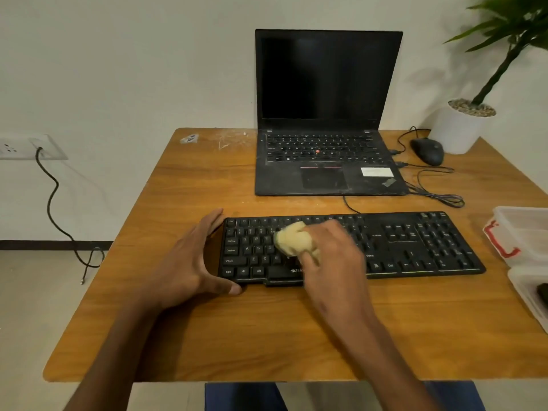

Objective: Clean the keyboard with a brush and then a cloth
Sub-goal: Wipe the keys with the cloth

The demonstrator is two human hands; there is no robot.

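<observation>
The keyboard (353, 246) lay across the near middle of the table (207, 336), in front of the laptop (327, 114). The right hand (332, 253) gripped a bunched yellow cloth (292, 238), pressing it on the letter keys. The left hand (189, 256), fingers straight and spread, braced the keyboard's left end. A mouse (427, 151) and potted plant (471, 120) stood far right; a clear box (525, 232) sat at the right edge.

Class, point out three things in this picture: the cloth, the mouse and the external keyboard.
cloth (292, 238), head view, on its bunched yellow middle.
mouse (427, 151), head view, on its dark back.
external keyboard (427, 243), head view, on the keys right of the hand.
</observation>
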